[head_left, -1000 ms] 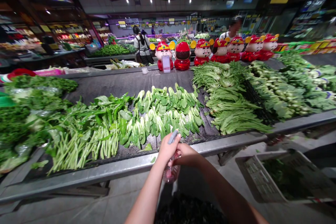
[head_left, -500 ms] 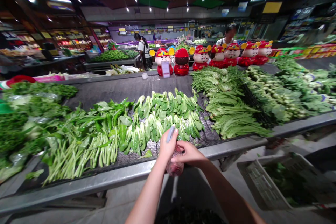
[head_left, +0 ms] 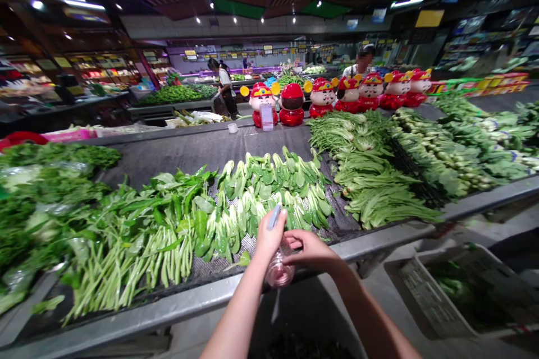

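Observation:
My left hand (head_left: pixel 270 235) is closed round the neck of a clear plastic spray bottle (head_left: pixel 279 272). The bottle's grey spray head (head_left: pixel 274 216) shows above my thumb, pointing away over the greens. Beside the bottle, my right hand (head_left: pixel 309 249) has its fingers bent and parted from the thumb, with the tips at the bottle's right side; light contact there is hard to make out. Just beyond my hands lie rows of small leafy greens with pale stems (head_left: pixel 269 179), spread on a black mesh mat (head_left: pixel 248 244).
Long-stemmed greens (head_left: pixel 168 247) lie at left, narrow-leaved greens (head_left: pixel 370 179) at right. A metal rail (head_left: pixel 189 305) edges the stand. Red figurines (head_left: pixel 292 104) line its back. A pale crate (head_left: pixel 442 297) with leaves sits on the floor at right. Two people stand farther back.
My right hand has loosened and drawn back slightly to the right, uncovering more of the bottle. My left hand keeps its grip. The view has tilted up slightly.

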### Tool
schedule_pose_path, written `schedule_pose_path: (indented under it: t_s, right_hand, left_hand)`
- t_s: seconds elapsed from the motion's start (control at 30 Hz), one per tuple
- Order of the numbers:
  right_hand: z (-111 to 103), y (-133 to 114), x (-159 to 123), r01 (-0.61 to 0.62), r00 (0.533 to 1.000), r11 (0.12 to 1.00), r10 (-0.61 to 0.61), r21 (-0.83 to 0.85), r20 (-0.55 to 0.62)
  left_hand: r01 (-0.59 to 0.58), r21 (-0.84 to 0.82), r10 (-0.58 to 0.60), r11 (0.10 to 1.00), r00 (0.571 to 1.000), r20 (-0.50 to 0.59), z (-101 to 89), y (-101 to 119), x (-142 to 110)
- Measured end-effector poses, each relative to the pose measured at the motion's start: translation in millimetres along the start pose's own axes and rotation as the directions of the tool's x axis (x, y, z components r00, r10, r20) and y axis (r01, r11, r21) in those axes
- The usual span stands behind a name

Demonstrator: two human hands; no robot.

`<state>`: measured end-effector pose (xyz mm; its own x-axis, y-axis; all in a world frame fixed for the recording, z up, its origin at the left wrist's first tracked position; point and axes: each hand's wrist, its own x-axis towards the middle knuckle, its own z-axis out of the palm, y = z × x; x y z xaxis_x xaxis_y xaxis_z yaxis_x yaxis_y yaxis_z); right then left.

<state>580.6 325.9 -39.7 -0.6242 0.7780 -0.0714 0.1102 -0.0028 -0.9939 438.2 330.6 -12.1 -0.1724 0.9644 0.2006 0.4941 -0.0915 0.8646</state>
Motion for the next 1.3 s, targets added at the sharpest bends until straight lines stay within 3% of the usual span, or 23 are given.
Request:
schedule_pose_path:
  t_s: [0.27,0.6,0.83,1.17,1.3]
  right_hand:
    - [15,0,12,-0.015,0.999,0.999,0.014,0.032,0.031]
    - [58,4,34,-0.028,0.996,0.999,0.025,0.037,0.087]
    - [79,-12,41,-0.03,0.991,0.995,0.017,0.099,0.131]
    - [101,-19,43,0.003,1.0,1.0,-0.003,0.0,0.024]
    - [109,-18,48,-0.041,0.999,0.999,0.04,-0.033,-0.034]
  left_hand:
    - [0.019,-0.016,-0.02,1.0,0.998,-0.055,-18.6,-13,7]
    - [0.067,-0.01,-0.068,0.998,0.991,-0.12,-58.1,-35,-2]
    - [0.045,-0.028,-0.049,0.999,0.986,-0.158,-84.8,-37,-5]
    - [0.023,-0.06,-0.029,0.998,0.994,-0.101,-102.0,-42,-6]
    - [-0.001,-0.066,-0.002,0.998,0.999,-0.053,-107.8,-43,-3]
